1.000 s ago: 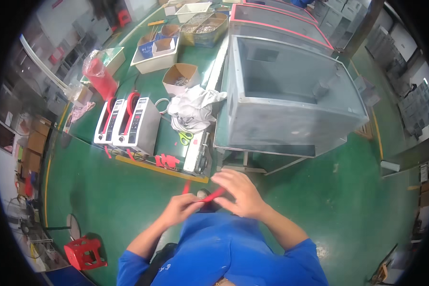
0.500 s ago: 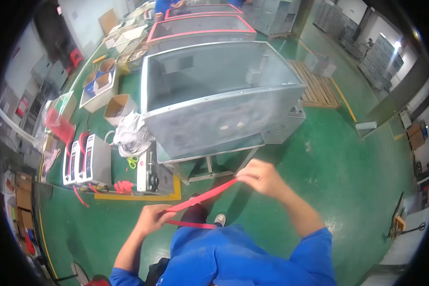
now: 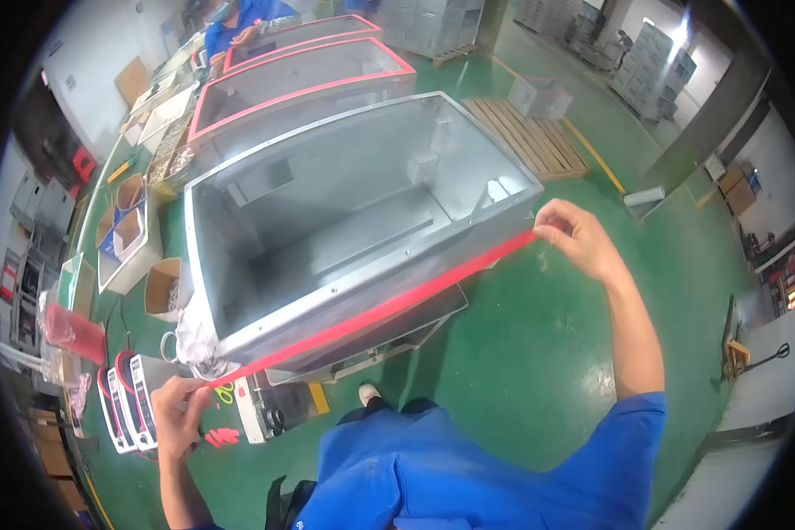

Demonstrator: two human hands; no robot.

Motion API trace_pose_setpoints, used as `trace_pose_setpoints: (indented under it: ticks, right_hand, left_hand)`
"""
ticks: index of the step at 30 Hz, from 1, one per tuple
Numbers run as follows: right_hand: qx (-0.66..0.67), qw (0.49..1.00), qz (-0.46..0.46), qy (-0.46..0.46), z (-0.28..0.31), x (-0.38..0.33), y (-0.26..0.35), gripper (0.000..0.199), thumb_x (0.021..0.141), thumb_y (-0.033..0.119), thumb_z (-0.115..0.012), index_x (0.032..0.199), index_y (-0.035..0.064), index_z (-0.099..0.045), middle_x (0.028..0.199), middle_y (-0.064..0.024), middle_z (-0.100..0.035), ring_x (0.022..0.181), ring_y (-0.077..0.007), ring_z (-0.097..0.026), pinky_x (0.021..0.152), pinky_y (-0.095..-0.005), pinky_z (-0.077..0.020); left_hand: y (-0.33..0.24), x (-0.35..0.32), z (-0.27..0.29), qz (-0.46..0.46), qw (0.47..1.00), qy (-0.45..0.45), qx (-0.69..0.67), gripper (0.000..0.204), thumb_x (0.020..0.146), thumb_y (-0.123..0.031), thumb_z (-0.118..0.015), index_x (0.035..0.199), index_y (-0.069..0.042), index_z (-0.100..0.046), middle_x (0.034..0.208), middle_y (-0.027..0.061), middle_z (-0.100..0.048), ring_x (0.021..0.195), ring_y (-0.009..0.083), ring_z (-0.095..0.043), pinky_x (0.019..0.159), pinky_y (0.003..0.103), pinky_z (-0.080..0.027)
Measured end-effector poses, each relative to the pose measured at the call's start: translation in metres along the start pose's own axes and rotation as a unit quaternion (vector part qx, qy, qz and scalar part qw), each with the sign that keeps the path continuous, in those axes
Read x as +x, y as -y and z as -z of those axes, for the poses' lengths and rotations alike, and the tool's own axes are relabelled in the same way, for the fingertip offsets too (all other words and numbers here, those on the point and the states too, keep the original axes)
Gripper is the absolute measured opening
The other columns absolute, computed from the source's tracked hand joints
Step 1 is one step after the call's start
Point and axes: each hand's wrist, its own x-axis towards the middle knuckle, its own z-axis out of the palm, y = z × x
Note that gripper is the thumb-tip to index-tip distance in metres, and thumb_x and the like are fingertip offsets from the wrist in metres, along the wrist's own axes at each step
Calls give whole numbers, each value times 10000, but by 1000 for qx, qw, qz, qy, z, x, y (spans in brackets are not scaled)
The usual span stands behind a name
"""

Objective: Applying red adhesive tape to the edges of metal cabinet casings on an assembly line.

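Observation:
A long red strip [image 3: 375,312] is stretched taut in front of the near rim of a large open grey metal box [image 3: 334,291]. My left hand [image 3: 178,413] pinches its left end, close to a white cloth [image 3: 196,340] at the box's near left corner. At the other end, my right hand [image 3: 579,237] pinches the strip just beyond the box's right front corner. The strip passes across the upper front face; whether it touches the metal I cannot tell. Green-handled scissors [image 3: 225,394] and red scraps [image 3: 222,436] lie near my left hand.
Farther back stand metal boxes with red-lined rims [image 3: 305,86], with a co-worker's hand [image 3: 246,35] by one. At left are white devices [image 3: 143,397], a red plastic bag [image 3: 75,332] and a cardboard box [image 3: 161,290]. A wooden pallet [image 3: 526,141] lies at back right.
My hands have spread wide apart and moved forward to the box, pulling the red strip out straight along its front. The view has shifted closer over the box.

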Motion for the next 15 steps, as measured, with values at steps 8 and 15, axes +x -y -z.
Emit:
trace_pose_setpoints:
  ticks: [8, 15]
  right_hand:
    - [55, 998, -39, 8, 17, 60, -34, 178, 781, 136, -599, 946, 73, -622, 742, 14, -565, 639, -64, -456, 574, -215, -380]
    - [169, 979, -111, 38, 41, 93, -75, 134, 779, 134, -628, 850, 31, -581, 711, -14, -566, 619, -71, -498, 546, -214, -397]
  left_hand:
    - [-3, 63, 2, -44, 999, -3, 13, 54, 785, -39, -580, 778, 14, -583, 626, 48, -532, 530, 116, -478, 498, 234, -361]
    - [-26, 77, -14, 133, 976, -53, -164, 74, 817, -78, -585, 781, -14, -591, 631, -18, -496, 519, 32, -408, 452, 175, -293]
